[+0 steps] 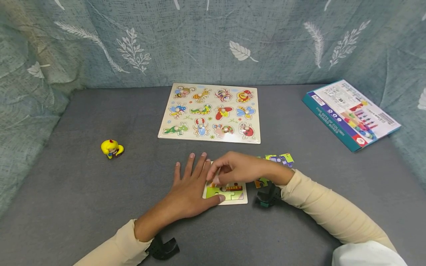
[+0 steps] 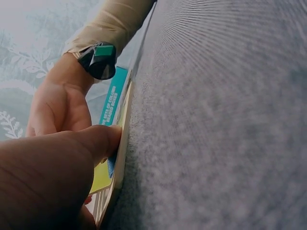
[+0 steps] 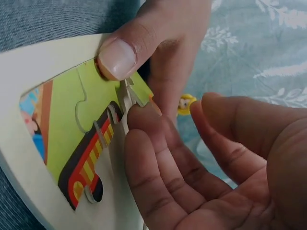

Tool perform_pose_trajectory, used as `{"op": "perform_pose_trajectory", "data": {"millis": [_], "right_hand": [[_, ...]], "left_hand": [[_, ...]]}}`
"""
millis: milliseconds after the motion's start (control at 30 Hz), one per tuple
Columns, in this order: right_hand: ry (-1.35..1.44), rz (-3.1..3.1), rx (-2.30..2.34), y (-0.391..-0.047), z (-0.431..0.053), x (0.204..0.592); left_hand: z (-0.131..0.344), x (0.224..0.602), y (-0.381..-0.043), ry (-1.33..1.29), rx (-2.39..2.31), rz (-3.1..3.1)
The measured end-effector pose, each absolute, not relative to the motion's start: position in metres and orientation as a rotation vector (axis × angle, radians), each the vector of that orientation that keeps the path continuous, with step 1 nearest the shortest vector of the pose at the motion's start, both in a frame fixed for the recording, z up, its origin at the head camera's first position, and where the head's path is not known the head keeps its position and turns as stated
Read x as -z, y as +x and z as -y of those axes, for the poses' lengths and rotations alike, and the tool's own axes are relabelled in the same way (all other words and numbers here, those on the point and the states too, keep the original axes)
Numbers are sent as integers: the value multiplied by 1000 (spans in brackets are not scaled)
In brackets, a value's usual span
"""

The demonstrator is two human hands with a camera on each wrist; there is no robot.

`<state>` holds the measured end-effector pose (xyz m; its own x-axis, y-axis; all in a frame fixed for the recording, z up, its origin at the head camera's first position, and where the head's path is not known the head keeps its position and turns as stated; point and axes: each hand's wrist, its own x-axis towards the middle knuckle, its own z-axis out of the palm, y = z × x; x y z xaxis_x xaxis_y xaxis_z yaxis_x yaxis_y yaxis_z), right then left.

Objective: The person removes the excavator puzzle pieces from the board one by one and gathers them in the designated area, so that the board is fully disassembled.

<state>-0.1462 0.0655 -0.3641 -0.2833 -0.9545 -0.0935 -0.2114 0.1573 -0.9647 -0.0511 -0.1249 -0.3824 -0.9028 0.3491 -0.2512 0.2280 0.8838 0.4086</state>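
Note:
A small jigsaw board (image 1: 245, 199) with a pale frame lies partly filled on the grey table. My left hand (image 1: 188, 192) is spread at its left side, and in the right wrist view its thumb (image 3: 117, 60) presses on a green piece. Over the board's upper part is my right hand (image 1: 237, 168). Its fingertips (image 3: 144, 117) touch a green jigsaw piece (image 3: 139, 88) that stands slightly raised, while the thumb (image 3: 216, 108) is apart from it. Joined pieces (image 3: 91, 158) show green ground and a red-yellow striped shape. Loose jigsaw pieces (image 1: 283, 159) lie to the right, partly behind my right wrist.
Beyond the hands lies a wooden peg puzzle (image 1: 209, 137) with insect pictures. A yellow-haired toy figure (image 1: 112, 148) sits at the left. At the back right is a teal-edged box (image 1: 352, 114). A leaf-patterned curtain (image 1: 199, 40) hangs behind the table.

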Motion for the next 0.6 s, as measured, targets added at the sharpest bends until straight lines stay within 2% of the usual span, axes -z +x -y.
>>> {"op": "perform_pose_trajectory", "data": {"millis": [600], "right_hand": [[-1076,-1629,1175,-144,-66,362]], "left_hand": [[124,382,-52,450,-491,-2732]]}}
